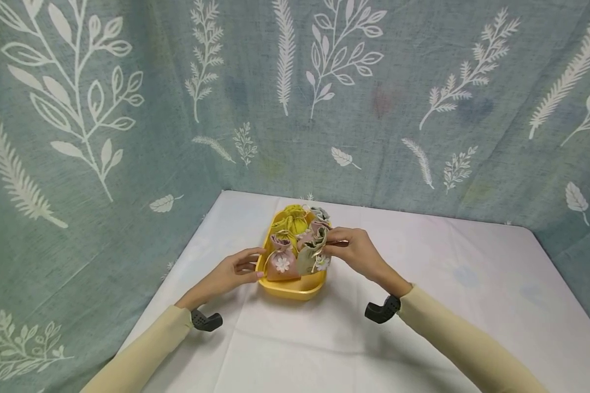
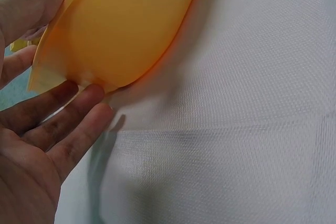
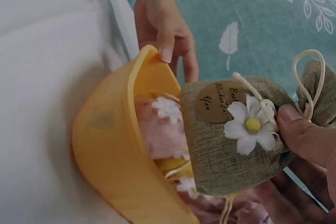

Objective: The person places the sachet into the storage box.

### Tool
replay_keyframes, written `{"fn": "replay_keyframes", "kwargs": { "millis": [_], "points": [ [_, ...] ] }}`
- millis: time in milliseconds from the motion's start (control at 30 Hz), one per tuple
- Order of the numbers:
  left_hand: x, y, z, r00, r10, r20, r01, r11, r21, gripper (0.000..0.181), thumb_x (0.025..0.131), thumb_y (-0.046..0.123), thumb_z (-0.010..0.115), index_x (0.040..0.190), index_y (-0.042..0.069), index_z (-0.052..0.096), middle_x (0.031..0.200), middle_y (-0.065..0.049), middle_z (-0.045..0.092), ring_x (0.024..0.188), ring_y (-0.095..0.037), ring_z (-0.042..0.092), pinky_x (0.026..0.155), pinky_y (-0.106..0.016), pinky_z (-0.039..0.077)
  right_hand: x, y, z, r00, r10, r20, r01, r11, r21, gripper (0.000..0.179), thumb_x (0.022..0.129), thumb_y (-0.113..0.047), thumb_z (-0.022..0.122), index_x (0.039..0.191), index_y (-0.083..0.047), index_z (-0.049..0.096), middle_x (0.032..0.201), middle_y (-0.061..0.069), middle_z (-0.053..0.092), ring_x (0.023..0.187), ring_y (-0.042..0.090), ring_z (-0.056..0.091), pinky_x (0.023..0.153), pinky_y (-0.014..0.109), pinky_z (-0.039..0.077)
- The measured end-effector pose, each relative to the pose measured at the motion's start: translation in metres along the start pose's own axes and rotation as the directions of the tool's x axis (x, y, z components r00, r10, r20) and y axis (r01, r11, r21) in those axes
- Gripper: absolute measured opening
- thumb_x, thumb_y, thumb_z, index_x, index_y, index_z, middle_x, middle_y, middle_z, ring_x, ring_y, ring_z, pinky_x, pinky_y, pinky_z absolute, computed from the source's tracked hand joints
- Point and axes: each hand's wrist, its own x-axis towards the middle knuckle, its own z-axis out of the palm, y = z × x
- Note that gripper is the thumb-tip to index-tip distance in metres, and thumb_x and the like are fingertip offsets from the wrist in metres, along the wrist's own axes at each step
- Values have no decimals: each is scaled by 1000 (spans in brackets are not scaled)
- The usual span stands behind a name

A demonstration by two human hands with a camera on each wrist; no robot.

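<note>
A green drawstring pouch with a white daisy and a round paper label hangs from my right hand, which pinches its cord-tied neck over the right side of a yellow plastic basket. Beside the basket's left side, my left hand touches the rim and outer wall, its fingers spread and loosely bent. A pink pouch with a white flower stands inside at the front. Behind it are yellow-green pouches, another pink pouch and a grey-green one, partly hidden by each other.
The basket stands on a table with a white cloth, towards its far left part. A blue-green curtain with white leaf prints hangs behind and to the left. Dark wrist devices sit on both wrists.
</note>
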Motion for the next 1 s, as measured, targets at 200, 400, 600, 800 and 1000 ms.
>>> {"fn": "replay_keyframes", "kwargs": {
  "millis": [200,400,600,800,1000],
  "points": [
    [4,0,2,1000,7,-2,-8,1000,-4,64,94,34,78,151,27,51,149,-7,54,126,-28,59,107,-47,49,9,1,4,1000,-7,29,9,998,-59,14,93,-10,78,105,-16,82,109,0,75,98,16,70,86,31,60],
    [15,5,10,999,27,21,-27,1000,8,63,93,36,79,150,29,51,147,-4,55,126,-26,59,108,-47,49,10,9,1,993,25,112,-14,995,-98,19,92,-10,78,110,-15,81,116,0,75,117,21,66,88,31,60],
    [18,7,13,998,53,34,-53,998,19,61,94,33,79,149,27,53,145,-4,56,124,-26,60,107,-45,50,7,15,-6,987,89,133,-78,993,-84,22,98,-20,74,119,-19,79,123,-3,73,109,13,69,86,34,59],
    [19,8,6,993,114,32,-117,985,128,59,93,39,79,145,23,57,139,-4,61,116,-22,64,99,-39,55,-5,3,-26,989,147,33,-149,988,47,29,101,-28,70,124,-11,76,128,2,71,105,26,72,92,40,59],
    [17,18,-1,934,342,-102,-275,872,405,35,98,38,72,126,17,70,121,-2,71,96,-13,68,78,-35,60,-25,3,-62,985,164,-47,-162,986,45,34,102,-36,67,126,-12,75,125,4,70,103,27,70,88,38,60]
  ]
}}
